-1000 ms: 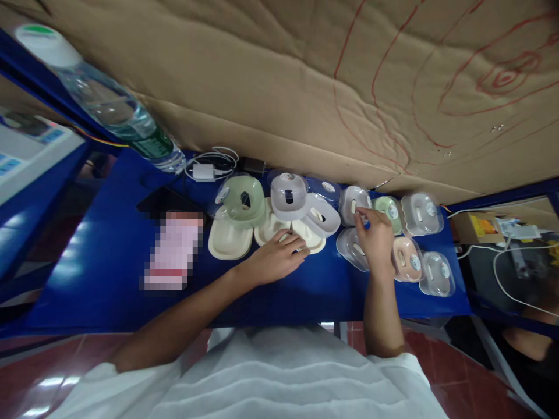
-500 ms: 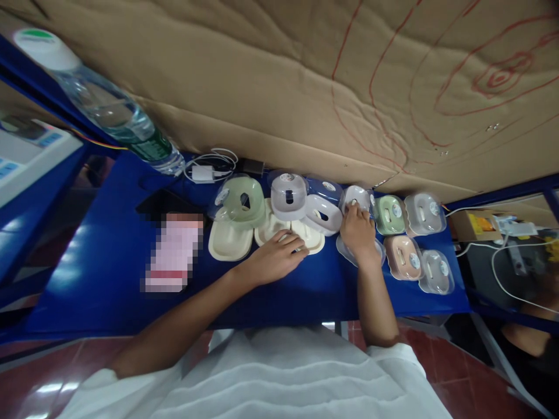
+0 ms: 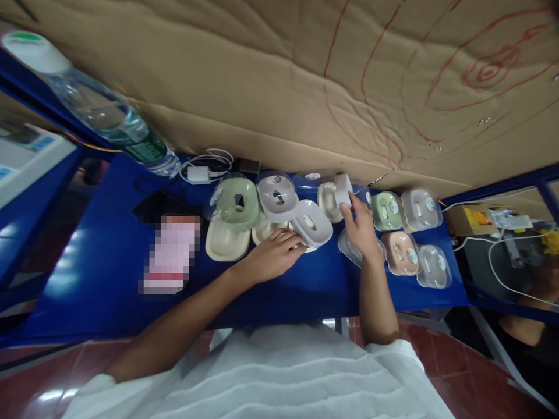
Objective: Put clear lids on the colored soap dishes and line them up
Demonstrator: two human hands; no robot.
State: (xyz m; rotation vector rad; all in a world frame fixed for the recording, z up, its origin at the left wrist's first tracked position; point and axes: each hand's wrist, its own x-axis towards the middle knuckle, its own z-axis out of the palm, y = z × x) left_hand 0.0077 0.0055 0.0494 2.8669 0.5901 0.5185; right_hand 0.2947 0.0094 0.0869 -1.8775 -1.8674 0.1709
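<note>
My right hand (image 3: 360,224) holds a small grey tray (image 3: 343,191), tilted up on its side, between thumb and fingers. Beside it lies a cream base (image 3: 328,203). My left hand (image 3: 273,256) rests with curled fingers at the front edge of a grey tray with a slot (image 3: 312,223), which lies over cream bases; what its fingertips grip is hidden. A grey tray under a clear cover (image 3: 278,196) and a green one (image 3: 238,202) sit to the left. In front of the green one is a cream base (image 3: 227,240). A clear cover (image 3: 349,247) lies below my right hand.
Green (image 3: 386,210), peach (image 3: 400,254) and grey (image 3: 434,266) covered boxes stand at the right. A water bottle (image 3: 109,116), a white charger (image 3: 198,174) and a blurred pink item (image 3: 172,253) are on the left. A cardboard wall (image 3: 262,87) rises behind the table.
My right hand has lifted and tilted the small grey tray, showing a cream base. The slotted grey tray now lies nearer my left hand. The camera view has shifted slightly.
</note>
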